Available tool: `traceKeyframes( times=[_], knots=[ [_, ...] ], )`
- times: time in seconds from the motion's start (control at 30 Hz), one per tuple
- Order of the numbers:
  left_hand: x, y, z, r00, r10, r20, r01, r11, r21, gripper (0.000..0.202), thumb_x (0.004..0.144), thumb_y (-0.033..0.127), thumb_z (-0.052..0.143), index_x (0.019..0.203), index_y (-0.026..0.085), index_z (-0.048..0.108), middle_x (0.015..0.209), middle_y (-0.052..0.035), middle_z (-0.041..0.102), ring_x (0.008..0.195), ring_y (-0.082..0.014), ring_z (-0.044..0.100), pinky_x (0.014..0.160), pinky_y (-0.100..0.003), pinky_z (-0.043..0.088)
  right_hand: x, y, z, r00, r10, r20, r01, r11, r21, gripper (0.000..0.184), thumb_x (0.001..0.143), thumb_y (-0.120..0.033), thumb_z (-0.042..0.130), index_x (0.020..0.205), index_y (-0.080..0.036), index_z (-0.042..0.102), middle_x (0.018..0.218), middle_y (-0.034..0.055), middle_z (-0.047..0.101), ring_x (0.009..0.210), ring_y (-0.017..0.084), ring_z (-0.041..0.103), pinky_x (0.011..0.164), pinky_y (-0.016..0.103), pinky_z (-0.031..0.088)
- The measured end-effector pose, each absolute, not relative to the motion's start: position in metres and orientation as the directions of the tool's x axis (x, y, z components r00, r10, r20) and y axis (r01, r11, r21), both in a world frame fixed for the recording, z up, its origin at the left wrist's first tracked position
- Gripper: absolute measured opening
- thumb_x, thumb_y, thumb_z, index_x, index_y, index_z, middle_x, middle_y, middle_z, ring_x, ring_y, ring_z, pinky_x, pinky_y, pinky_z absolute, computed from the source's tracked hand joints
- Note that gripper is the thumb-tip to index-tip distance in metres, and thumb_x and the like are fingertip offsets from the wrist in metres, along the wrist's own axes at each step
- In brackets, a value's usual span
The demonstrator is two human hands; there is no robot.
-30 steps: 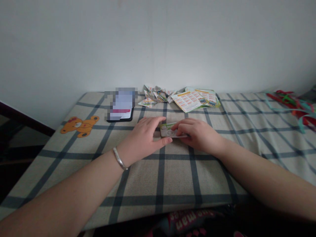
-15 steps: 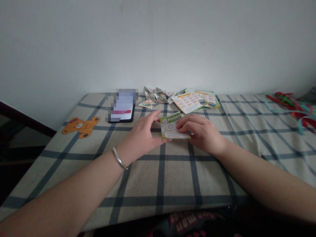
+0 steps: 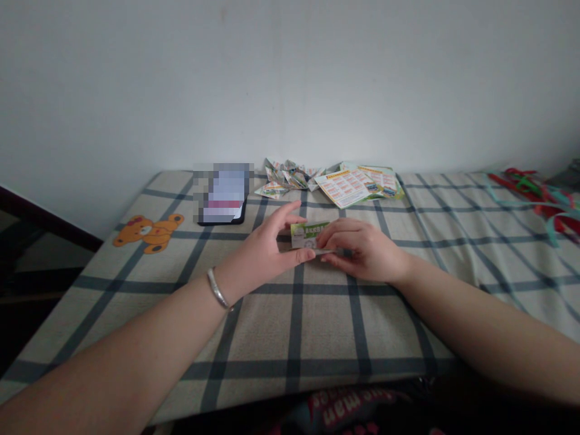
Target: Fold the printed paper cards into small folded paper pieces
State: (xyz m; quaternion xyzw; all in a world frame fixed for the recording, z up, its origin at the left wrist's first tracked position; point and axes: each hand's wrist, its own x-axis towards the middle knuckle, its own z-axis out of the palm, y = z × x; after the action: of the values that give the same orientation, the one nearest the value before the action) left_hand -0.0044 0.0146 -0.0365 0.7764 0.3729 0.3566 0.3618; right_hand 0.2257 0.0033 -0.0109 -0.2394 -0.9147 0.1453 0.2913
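Note:
A small printed paper leaflet (image 3: 299, 237), green and white, is between my hands just above the checked cloth, its near part bent up into a fold. My right hand (image 3: 362, 251) pinches its right side, thumb below and fingers over the top, hiding much of it. At the left side, my left hand (image 3: 269, 241) curves around the paper: the thumb lies along the near fold and the fingers reach to the far left corner. A silver bangle (image 3: 218, 290) circles my left wrist.
Behind my hands lie folded paper pieces (image 3: 290, 175) and a pile of flat printed leaflets (image 3: 347, 188). A phone (image 3: 223, 196) and an orange bear cutout (image 3: 147, 232) are on the left. Tangled coloured ribbons (image 3: 544, 199) lie far right. A pale wall (image 3: 290, 78) rises behind the table.
The leaflet, flatter and more face-up before, now has its near part folded up and shows less of its face. My right fingers have closed further over it; my left hand has barely moved.

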Motion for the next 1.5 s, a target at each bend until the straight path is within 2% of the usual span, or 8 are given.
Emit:
traceKeyframes(
  times=[0.17, 0.3, 0.5, 0.73, 0.97, 1.2, 1.37, 1.5],
  knots=[
    [0.001, 0.013, -0.034, 0.418, 0.867, 0.270, 0.202, -0.378, 0.903, 0.075, 0.076, 0.032, 0.075, 0.139, 0.022, 0.037, 0.122, -0.0122, 0.060, 0.109, -0.0242, 0.064, 0.099, -0.046, 0.050, 0.225, 0.009, -0.017, -0.701, 0.414, 0.581, 0.300, 0.910, -0.286, 0.008, 0.088, -0.024, 0.064, 0.092, -0.018, 0.063, 0.100, 0.0085, 0.070, 0.106, 0.021, 0.062, 0.092, 0.041, 0.052],
    [0.001, 0.013, -0.032, 0.411, 0.863, 0.295, 0.208, -0.403, 0.891, 0.068, 0.076, 0.030, 0.075, 0.136, 0.023, 0.043, 0.123, -0.0108, 0.062, 0.109, -0.0233, 0.064, 0.100, -0.046, 0.050, 0.225, 0.009, -0.019, -0.657, 0.434, 0.616, 0.403, 0.893, -0.199, 0.009, 0.086, -0.026, 0.066, 0.088, -0.018, 0.063, 0.118, 0.0127, 0.062, 0.110, 0.024, 0.059, 0.091, 0.044, 0.052],
    [0.000, 0.012, -0.029, 0.389, 0.834, 0.391, 0.338, -0.524, 0.782, 0.045, 0.083, 0.029, 0.068, 0.125, 0.022, 0.055, 0.123, -0.0073, 0.063, 0.108, -0.0213, 0.064, 0.096, -0.041, 0.052, 0.219, 0.003, -0.021, -0.497, 0.560, 0.663, 0.505, 0.808, -0.304, 0.009, 0.081, -0.019, 0.067, 0.087, -0.019, 0.060, 0.136, 0.0149, 0.045, 0.114, 0.025, 0.056, 0.094, 0.045, 0.052],
    [0.002, 0.012, -0.025, 0.401, 0.787, 0.469, 0.457, -0.615, 0.642, 0.031, 0.084, 0.024, 0.063, 0.114, 0.017, 0.062, 0.111, -0.0068, 0.069, 0.100, -0.0195, 0.066, 0.091, -0.037, 0.053, 0.217, 0.005, -0.024, -0.435, 0.669, 0.602, 0.468, 0.739, -0.484, 0.004, 0.085, -0.020, 0.065, 0.088, -0.019, 0.063, 0.108, 0.0095, 0.058, 0.099, 0.020, 0.060, 0.082, 0.037, 0.056],
    [0.002, 0.011, -0.027, 0.399, 0.777, 0.486, 0.463, -0.629, 0.625, 0.038, 0.085, 0.024, 0.063, 0.122, 0.019, 0.058, 0.119, -0.0064, 0.067, 0.105, -0.0187, 0.065, 0.096, -0.036, 0.052, 0.218, 0.006, -0.026, -0.507, 0.663, 0.551, 0.529, 0.744, -0.408, 0.015, 0.081, -0.023, 0.070, 0.093, -0.017, 0.066, 0.096, 0.0073, 0.061, 0.085, 0.018, 0.059, 0.069, 0.031, 0.051],
    [-0.001, 0.015, -0.031, 0.414, 0.783, 0.464, 0.416, -0.617, 0.668, 0.041, 0.086, 0.025, 0.061, 0.127, 0.020, 0.055, 0.124, -0.0075, 0.064, 0.108, -0.0197, 0.064, 0.095, -0.037, 0.053, 0.221, 0.009, -0.027, -0.531, 0.624, 0.573, 0.505, 0.776, -0.377, 0.007, 0.084, -0.021, 0.066, 0.082, -0.015, 0.065, 0.091, 0.0075, 0.061, 0.081, 0.017, 0.058, 0.068, 0.029, 0.048],
    [0.001, 0.012, -0.027, 0.409, 0.766, 0.496, 0.448, -0.642, 0.622, 0.038, 0.085, 0.022, 0.062, 0.123, 0.017, 0.058, 0.121, -0.0086, 0.066, 0.109, -0.0200, 0.064, 0.099, -0.038, 0.051, 0.218, 0.006, -0.022, -0.533, 0.651, 0.541, 0.586, 0.745, -0.318, 0.008, 0.087, -0.022, 0.061, 0.085, -0.015, 0.064, 0.084, 0.0079, 0.065, 0.083, 0.020, 0.059, 0.072, 0.033, 0.048],
    [0.002, 0.009, -0.023, 0.410, 0.754, 0.513, 0.463, -0.656, 0.596, 0.034, 0.085, 0.021, 0.062, 0.119, 0.017, 0.060, 0.118, -0.0073, 0.068, 0.107, -0.0191, 0.064, 0.096, -0.036, 0.052, 0.217, 0.004, -0.021, -0.517, 0.668, 0.535, 0.589, 0.731, -0.344, 0.011, 0.087, -0.025, 0.062, 0.083, -0.016, 0.064, 0.092, 0.0097, 0.067, 0.089, 0.020, 0.060, 0.077, 0.032, 0.049]
  ],
)
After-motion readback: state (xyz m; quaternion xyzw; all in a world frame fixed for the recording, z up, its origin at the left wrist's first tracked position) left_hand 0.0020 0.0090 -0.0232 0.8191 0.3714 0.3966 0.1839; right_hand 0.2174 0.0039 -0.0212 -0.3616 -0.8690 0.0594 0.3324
